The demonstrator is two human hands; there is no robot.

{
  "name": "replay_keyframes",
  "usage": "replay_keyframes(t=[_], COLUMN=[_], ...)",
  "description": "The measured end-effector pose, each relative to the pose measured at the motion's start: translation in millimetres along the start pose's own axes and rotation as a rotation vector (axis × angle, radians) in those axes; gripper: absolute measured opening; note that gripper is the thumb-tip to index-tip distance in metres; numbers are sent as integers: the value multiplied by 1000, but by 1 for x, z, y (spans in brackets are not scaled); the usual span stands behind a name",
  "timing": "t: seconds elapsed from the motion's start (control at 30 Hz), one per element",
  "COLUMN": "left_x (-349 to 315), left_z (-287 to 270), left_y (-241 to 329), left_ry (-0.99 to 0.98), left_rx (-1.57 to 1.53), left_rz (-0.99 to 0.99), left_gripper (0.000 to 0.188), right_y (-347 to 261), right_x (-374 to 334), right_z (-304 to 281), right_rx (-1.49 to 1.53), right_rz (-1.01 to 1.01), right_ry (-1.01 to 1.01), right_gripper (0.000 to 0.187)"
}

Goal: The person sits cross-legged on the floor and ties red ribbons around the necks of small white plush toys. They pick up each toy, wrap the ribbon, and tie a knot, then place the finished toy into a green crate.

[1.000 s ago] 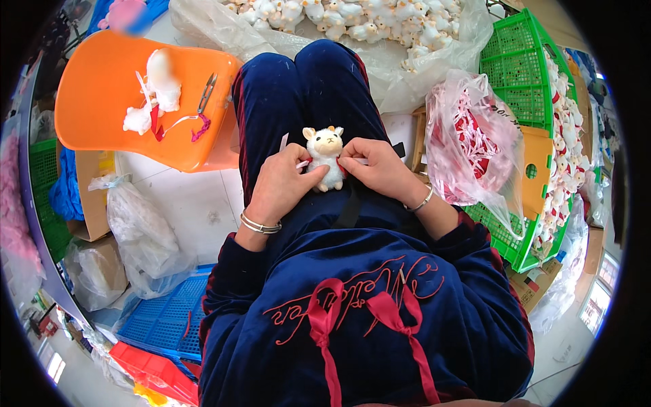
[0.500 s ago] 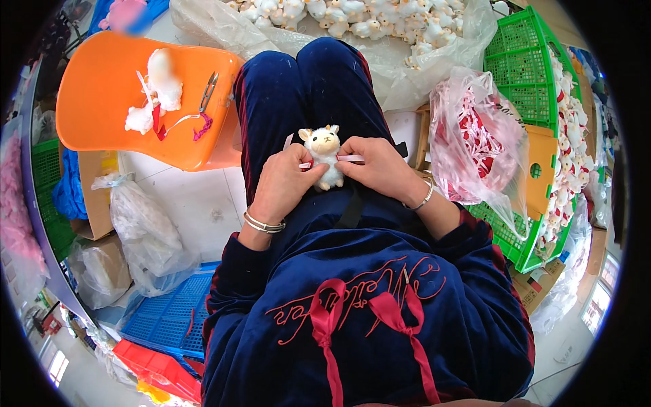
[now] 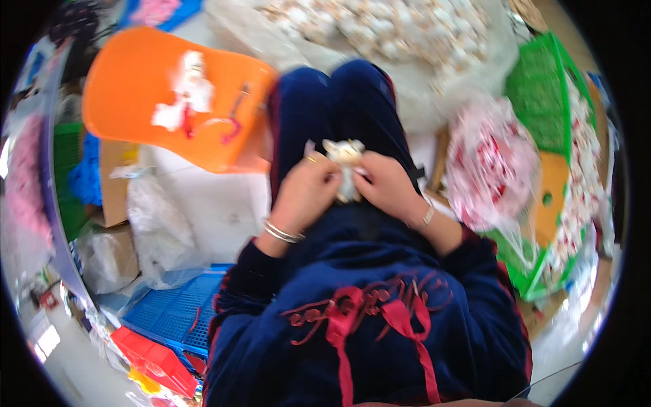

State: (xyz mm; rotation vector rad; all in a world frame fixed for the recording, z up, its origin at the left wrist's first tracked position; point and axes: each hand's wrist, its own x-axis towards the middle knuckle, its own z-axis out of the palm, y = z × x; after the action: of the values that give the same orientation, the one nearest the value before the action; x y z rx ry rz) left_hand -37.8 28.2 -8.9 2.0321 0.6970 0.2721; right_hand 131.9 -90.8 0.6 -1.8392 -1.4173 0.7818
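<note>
A small white plush sheep [image 3: 348, 178] with a cream face and little horns sits upright on my lap, blurred by motion. My left hand [image 3: 310, 186] is closed at its left side, thumb and fingers pinching a thin pale ribbon [image 3: 309, 147], whose end sticks up above the knuckles. On the other side my right hand [image 3: 390, 183] is closed against the toy's neck, also pinching the ribbon; its fingertips partly hide the strip. The sheep's chest lies between both thumbs.
An orange stool [image 3: 135, 88] at the left carries white plush toys [image 3: 193, 88], red ribbon and snips [image 3: 239, 100]. Ahead, a plastic sheet holds many plush toys [image 3: 407, 30]. To the right are a bag of red and white ribbons [image 3: 491, 163] and a green crate [image 3: 539, 95]. A blue crate [image 3: 166, 308] stands lower left.
The whole view has shifted and blurred, with my lap and the stool now further right. Both hands stay at the sheep's neck, drawn closer together; the ribbon at my right hand shows less.
</note>
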Motion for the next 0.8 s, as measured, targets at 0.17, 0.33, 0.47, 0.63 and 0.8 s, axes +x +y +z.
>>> replay_keyframes(t=[0.17, 0.33, 0.47, 0.63, 0.8], left_x=[4, 12, 9, 4, 6], left_z=[6, -2, 10, 12, 8], left_y=[9, 12, 1, 4, -2], left_ry=[-100, -194, -48, 26, -42], left_rx=[276, 224, 136, -135, -289], left_rz=[-71, -73, 10, 55, 34], left_gripper=[21, 25, 19, 12, 16], right_y=[4, -2, 1, -8, -5], right_x=[2, 10, 15, 16, 24], right_z=[8, 3, 2, -9, -14], right_rx=[6, -75, -75, -49, -61], right_rz=[-72, -114, -125, -142, -249], right_ry=[14, -22, -85, -114, -120], right_gripper=[21, 13, 15, 15, 13])
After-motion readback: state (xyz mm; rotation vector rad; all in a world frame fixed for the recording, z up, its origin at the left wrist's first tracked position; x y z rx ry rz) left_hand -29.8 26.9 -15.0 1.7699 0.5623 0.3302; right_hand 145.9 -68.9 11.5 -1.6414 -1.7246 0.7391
